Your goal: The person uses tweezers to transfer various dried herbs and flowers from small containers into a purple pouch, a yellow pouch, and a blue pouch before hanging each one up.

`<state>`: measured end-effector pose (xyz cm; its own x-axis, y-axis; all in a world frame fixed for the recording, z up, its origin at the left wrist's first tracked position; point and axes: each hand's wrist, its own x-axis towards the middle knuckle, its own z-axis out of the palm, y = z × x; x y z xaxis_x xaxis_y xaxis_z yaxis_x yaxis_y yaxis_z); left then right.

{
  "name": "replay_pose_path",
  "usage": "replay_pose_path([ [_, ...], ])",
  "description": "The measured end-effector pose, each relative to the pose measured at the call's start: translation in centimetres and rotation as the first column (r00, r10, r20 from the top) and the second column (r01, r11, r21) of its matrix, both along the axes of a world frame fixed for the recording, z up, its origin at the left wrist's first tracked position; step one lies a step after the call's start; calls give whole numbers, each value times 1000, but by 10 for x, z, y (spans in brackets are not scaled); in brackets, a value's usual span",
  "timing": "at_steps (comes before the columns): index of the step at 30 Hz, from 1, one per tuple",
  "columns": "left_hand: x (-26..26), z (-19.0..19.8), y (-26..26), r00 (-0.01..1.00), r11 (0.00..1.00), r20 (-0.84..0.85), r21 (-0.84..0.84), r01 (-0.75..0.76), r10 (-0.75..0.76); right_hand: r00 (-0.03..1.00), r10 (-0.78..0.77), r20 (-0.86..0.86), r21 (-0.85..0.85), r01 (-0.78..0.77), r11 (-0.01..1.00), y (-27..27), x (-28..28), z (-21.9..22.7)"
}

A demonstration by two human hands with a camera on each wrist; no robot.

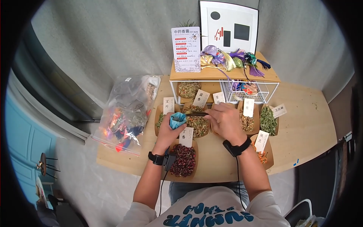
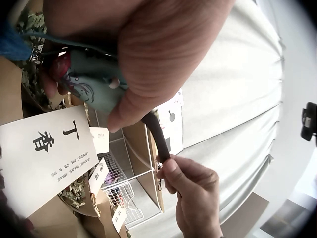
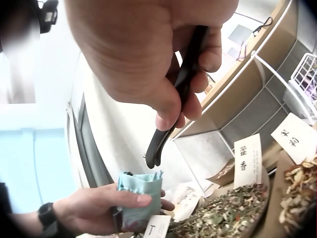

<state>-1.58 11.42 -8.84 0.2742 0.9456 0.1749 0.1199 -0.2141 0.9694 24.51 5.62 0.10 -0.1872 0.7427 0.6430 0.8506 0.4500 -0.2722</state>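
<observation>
My left hand [image 1: 169, 130] grips a light blue fabric pouch [image 1: 177, 120] with a printed pattern, its mouth facing up. A blue cord and tassel [image 2: 15, 44] hang from it in the left wrist view. In my right hand [image 1: 226, 120] is a pair of dark tongs [image 3: 166, 134], pinched between thumb and fingers. Their two tips stand close together just above the pouch mouth in the right wrist view, with a tiny bit at one tip. Below the left hand sits a paper tray of dark red dried buds [image 1: 183, 160], with a lettered card [image 1: 186, 137] at its back.
Paper trays of dried herbs surround the hands, among them green leaves [image 1: 269, 123] and orange pieces [image 1: 262, 156]. A clear bag of colourful items [image 1: 126, 113] lies left. Behind, a wooden shelf [image 1: 223, 75] carries tasselled sachets [image 1: 219, 56] and a sign [image 1: 185, 49], above a white wire basket [image 1: 245, 90].
</observation>
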Motion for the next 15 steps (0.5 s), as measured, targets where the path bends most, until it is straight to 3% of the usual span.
replay_pose_path([
  [2, 3, 8, -4, 1000, 999, -6, -12, 30, -30, 992, 126, 22, -18, -126, 992, 5, -13, 4],
  [6, 3, 7, -4, 999, 999, 12, 18, 47, -47, 977, 187, 102, -38, -184, 982, 11, -28, 3],
  [9, -2, 10, -7, 999, 1000, 29, 1, 16, -16, 988, 151, -30, -72, -153, 986, 6, -17, 8],
  [11, -3, 6, -4, 997, 1000, 77, -1, -3, 3, 997, 11, -77, -118, -20, 993, 3, -6, 6],
  [14, 0, 6, -4, 999, 1000, 42, 5, -27, 27, 995, -77, 68, -181, 88, 980, 3, -3, -17],
  [15, 1, 7, -6, 999, 1000, 42, 4, -21, 21, 995, -37, 98, -179, 54, 982, 3, -3, -29],
])
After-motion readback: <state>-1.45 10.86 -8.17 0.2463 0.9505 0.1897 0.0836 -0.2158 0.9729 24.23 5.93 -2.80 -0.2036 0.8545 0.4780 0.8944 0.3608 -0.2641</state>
